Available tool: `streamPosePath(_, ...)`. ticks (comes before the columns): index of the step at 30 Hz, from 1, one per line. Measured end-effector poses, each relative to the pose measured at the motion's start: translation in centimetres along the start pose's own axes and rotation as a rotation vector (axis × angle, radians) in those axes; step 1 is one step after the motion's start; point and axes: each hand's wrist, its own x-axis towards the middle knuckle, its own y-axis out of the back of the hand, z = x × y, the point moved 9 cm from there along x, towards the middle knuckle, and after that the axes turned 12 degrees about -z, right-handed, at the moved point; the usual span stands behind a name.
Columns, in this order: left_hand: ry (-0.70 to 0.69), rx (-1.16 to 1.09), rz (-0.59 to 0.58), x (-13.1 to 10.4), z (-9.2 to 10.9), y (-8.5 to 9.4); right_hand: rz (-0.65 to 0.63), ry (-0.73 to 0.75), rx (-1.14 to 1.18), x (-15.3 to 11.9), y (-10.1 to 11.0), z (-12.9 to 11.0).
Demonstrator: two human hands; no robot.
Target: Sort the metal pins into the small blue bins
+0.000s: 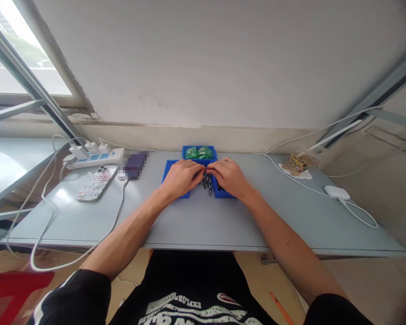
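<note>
My left hand (183, 177) and my right hand (228, 176) meet fingertip to fingertip above a pile of small dark metal pieces (207, 182) on the table. Both hands are closed in a pinch, and whatever is between the fingers is too small to make out. Under my left hand lies a blue bin (168, 168), mostly covered by it. Another blue bin (223, 194) sits under my right hand, with small dark parts partly visible inside. Just behind the hands a third blue bin (214, 149) holds green-tinted plastic bags (199, 152).
On the left of the grey table (196, 230) are a power strip (108, 156) with chargers, a patterned phone (97, 183) and a dark, blurred-out device (135, 164) on a cable. To the right are a crumpled brown packet (296, 164) and a white charger (336, 192). Cables run along both sides.
</note>
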Motion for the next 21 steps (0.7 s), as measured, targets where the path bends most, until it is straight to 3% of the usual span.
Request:
streamPosePath(13,-0.001,0.002,-0.013,0.02,-0.09,-0.17,0.008,-0.001,0.007,0.02,0.26,-0.18)
streamPosePath(21,0.003,-0.004,-0.032,0.06,-0.1,-0.31,-0.07,-0.048,0.019,0.11,-0.2,-0.04)
